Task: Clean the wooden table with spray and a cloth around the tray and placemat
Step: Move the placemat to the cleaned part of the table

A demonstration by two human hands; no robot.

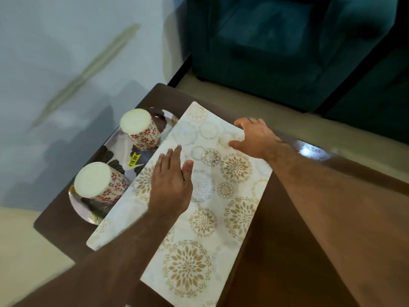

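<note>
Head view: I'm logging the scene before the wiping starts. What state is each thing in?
placemat: flat on the table, one long edge beside the tray.
tray: on the table, carrying both cups.
far cup: upside down.
near cup: upside down.
left hand: open, over the placemat.
right hand: open, fingers at the placemat's far edge.
table: glossy.
</note>
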